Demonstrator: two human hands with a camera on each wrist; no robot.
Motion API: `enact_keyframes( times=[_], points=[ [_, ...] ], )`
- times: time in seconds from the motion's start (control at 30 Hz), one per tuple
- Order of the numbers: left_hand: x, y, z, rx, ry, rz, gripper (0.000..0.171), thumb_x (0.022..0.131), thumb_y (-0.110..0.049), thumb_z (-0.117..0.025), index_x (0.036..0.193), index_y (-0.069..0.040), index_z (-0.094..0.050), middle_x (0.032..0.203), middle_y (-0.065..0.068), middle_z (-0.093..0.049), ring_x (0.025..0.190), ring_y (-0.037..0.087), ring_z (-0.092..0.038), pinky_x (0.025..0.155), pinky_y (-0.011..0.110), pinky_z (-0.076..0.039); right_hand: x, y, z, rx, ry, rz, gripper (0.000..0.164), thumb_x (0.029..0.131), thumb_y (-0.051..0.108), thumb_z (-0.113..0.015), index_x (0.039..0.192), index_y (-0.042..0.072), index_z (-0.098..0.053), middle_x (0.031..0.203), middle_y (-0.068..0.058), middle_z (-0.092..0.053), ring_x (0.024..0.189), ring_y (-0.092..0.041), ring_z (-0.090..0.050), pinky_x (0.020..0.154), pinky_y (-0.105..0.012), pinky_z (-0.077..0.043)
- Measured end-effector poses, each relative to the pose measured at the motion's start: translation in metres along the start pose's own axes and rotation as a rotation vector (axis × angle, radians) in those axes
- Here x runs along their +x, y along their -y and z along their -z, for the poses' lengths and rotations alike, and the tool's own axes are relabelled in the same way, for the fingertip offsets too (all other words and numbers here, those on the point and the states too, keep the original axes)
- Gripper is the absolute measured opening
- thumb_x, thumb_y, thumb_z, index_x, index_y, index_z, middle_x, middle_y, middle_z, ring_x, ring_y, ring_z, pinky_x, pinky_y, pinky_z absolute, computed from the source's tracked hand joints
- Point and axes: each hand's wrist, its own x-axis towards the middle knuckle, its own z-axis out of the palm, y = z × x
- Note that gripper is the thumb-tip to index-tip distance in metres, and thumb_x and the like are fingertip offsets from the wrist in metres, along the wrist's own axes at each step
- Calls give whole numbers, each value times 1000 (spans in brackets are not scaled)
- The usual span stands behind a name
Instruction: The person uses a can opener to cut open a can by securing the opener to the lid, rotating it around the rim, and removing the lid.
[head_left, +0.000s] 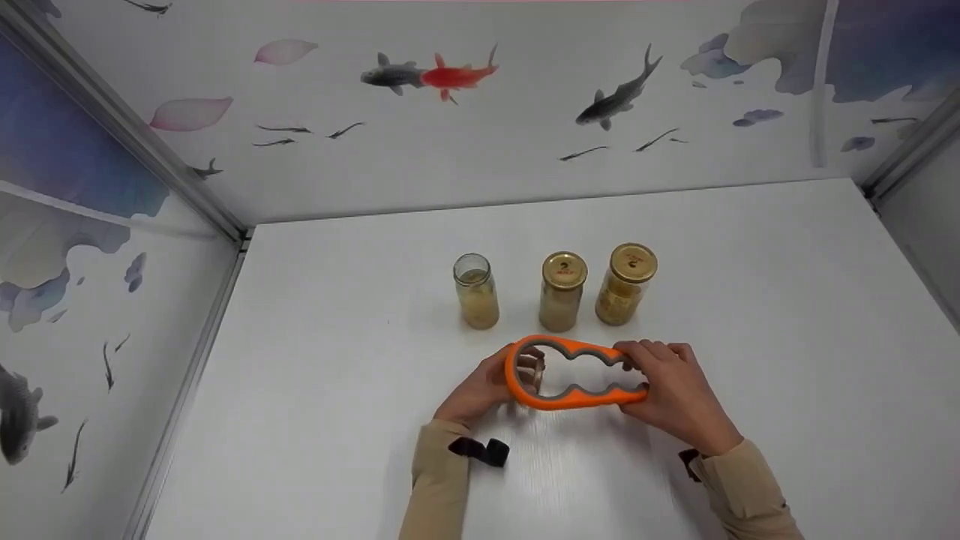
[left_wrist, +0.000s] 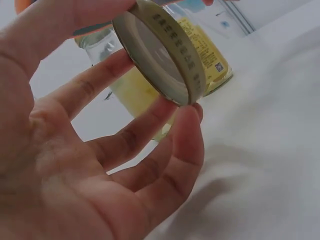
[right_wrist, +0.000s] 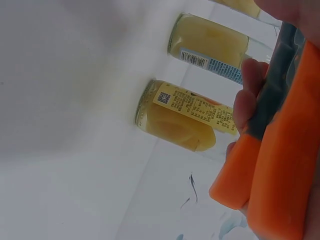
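Note:
My right hand (head_left: 679, 394) grips the handle end of an orange jar opener (head_left: 566, 402) with grey scalloped inner edges, held level above the white table. In the left wrist view, the fingers of my left hand (head_left: 480, 390) hold a gold jar lid (left_wrist: 192, 57) by its rim, tilted so its pale inside shows. From the head view, this lid appears through the opener's rounded end, and the opener partly covers the left fingers. Beyond both hands stands an open glass jar (head_left: 480, 304) with pale yellow contents and no lid on it.
Two gold-lidded jars, a middle jar (head_left: 561, 304) and a right jar (head_left: 621, 296), stand beside the open one. White panels printed with fish border the table (head_left: 337, 315) at the back and left. Black straps (head_left: 480, 451) hang at the wrists.

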Motion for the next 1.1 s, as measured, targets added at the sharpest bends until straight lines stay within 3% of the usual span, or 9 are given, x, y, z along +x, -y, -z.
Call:
enact_keyframes(
  times=[0.07,0.1,0.17,0.3,0.4,0.53,0.7,1.1],
  points=[
    [11,30,7,25,-64,15,51,79,9,-62,128,1,-55,118,18,-60,105,36,-56,82,39,-45,-1,-1,1,4,5,-15,60,57,8,-89,111,10,-62,86,3,-60,80,-17,-57,86,-45,-34],
    [14,40,12,42,-77,13,49,79,8,-64,127,-1,-57,117,17,-60,102,33,-57,78,37,-45,-2,-2,2,6,7,-21,60,57,8,-89,111,10,-62,86,3,-61,80,-17,-57,86,-45,-34],
    [16,49,24,96,-38,2,46,83,2,-67,128,-4,-58,120,13,-59,102,31,-58,74,36,-47,-3,-4,3,5,5,-28,59,59,8,-88,112,9,-62,86,2,-62,80,-17,-58,86,-45,-34],
    [18,48,39,164,-30,42,46,83,-4,-74,126,-9,-60,120,6,-60,106,27,-56,86,41,-47,-7,-9,7,-1,0,-48,57,61,8,-87,113,7,-62,86,1,-62,80,-18,-58,85,-46,-35],
    [20,45,44,220,-83,105,49,80,-2,-75,127,-9,-60,123,5,-59,109,27,-54,95,44,-42,-8,-11,9,-3,4,-74,58,61,8,-87,113,7,-62,86,0,-63,79,-20,-58,85,-46,-35],
    [20,41,49,291,-177,159,49,80,-2,-74,126,-11,-61,123,6,-59,108,27,-53,93,43,-43,-9,-12,11,2,17,-98,57,63,7,-86,114,6,-62,88,-2,-65,80,-22,-59,83,-47,-36],
    [18,38,55,381,-235,171,49,78,-1,-75,125,-12,-62,124,7,-59,107,28,-52,90,41,-45,-10,-12,11,6,37,-120,58,63,8,-87,115,5,-62,89,-3,-66,80,-22,-60,80,-46,-36],
    [14,25,63,681,-236,168,51,73,7,-72,121,-6,-62,119,15,-56,112,33,-51,97,48,-41,-13,-14,8,6,52,-162,56,63,7,-86,113,5,-62,88,-5,-67,79,-22,-60,80,-47,-37]
  ],
)
